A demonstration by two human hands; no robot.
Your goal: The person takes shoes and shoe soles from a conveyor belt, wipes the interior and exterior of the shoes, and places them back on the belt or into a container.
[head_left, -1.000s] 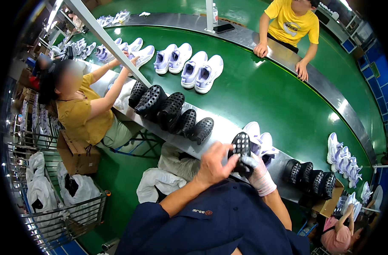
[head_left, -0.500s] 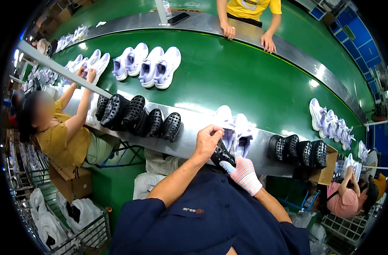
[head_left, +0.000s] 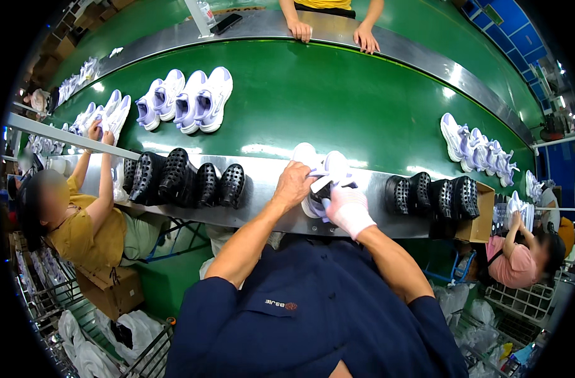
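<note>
A pair of white and lilac sneakers (head_left: 335, 165) stands on the metal edge of the line in front of me, toes pointing away. My bare left hand (head_left: 292, 186) is closed at the opening of the left sneaker (head_left: 305, 153), its fingers pinching the upper near the tongue. In that opening sits a black perforated shoe form (head_left: 323, 191), partly hidden by my hands and the shoe. My right hand (head_left: 349, 211), in a pale striped glove, is closed around the form's near end, with the thumb against it.
Black perforated shoe forms stand to the left (head_left: 207, 184) and right (head_left: 420, 192), the latter beside a cardboard box (head_left: 483, 214). More sneakers (head_left: 202, 101) rest on the green belt (head_left: 325, 94). Co-workers sit on both sides; another person's hands (head_left: 366, 39) rest on the far rail.
The black shoe form has moved from in front of my body forward into the left sneaker's opening. Both hands went forward with it, and the left now grips the sneaker. The view has shifted.
</note>
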